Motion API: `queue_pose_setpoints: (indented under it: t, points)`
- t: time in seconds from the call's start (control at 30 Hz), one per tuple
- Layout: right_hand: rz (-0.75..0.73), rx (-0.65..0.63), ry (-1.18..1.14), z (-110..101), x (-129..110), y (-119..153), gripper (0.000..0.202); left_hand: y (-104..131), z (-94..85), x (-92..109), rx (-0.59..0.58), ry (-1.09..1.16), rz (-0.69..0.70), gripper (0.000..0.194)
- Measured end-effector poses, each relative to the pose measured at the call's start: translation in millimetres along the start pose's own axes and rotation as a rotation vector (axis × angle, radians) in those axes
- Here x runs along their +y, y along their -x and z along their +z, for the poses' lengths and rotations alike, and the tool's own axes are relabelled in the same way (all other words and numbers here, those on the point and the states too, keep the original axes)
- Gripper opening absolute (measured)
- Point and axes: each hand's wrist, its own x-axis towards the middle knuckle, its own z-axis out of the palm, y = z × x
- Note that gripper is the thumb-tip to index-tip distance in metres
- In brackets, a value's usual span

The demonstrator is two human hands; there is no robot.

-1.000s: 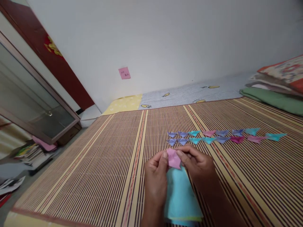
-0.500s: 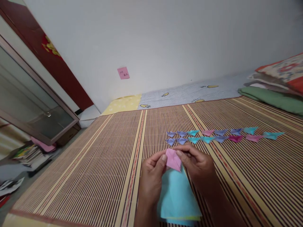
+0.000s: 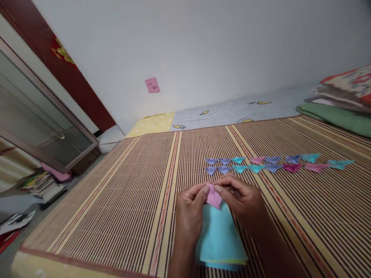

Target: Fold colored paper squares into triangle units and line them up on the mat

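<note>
A small folded pink paper (image 3: 214, 197) is pinched between both hands, its point facing down. My left hand (image 3: 189, 210) grips its left edge with thumb and fingers. On its right side, my right hand (image 3: 245, 199) presses it with the thumb, fingers curled behind. Beneath the hands lies a stack of light blue paper (image 3: 222, 235) with a yellow-green sheet showing at the bottom edge. Beyond the hands, two rows of folded paper shapes (image 3: 256, 168) in purple, turquoise, pink and magenta rest on the striped mat (image 3: 139, 193).
Folded green cloth (image 3: 333, 117) and a patterned pillow (image 3: 353, 83) are piled at the far right. A pink note (image 3: 152, 85) is stuck on the wall. Books (image 3: 40, 185) sit low at the left, below a glass-panelled door (image 3: 43, 112).
The view has shifted slightly. Both hands still hold the pink paper, which looks a little narrower between the thumbs.
</note>
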Motion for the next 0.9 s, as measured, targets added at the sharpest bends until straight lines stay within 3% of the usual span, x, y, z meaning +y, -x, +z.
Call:
queue_pose_setpoints:
  t: [0.3,0.5,0.73,0.9]
  points:
    - [-0.085,-0.018,0.108,0.9,1.2,0.1,0.009,-1.0,3.2,1.2,0.038,-0.042,-0.016,0.019]
    - [-0.126,-0.099,0.084,-11.9,6.0,-1.8,0.021,-4.2,-1.7,-7.0,0.037,0.085,-0.098,0.024]
    - [-0.257,-0.326,0.197,-21.9,-7.4,-2.1,0.035,-7.6,-11.0,-9.8,0.085,0.239,-0.176,0.029]
    - [-0.346,-0.262,0.304,-13.4,-10.6,1.5,0.035,-7.2,-12.4,-8.8,0.070,0.220,-0.193,0.031]
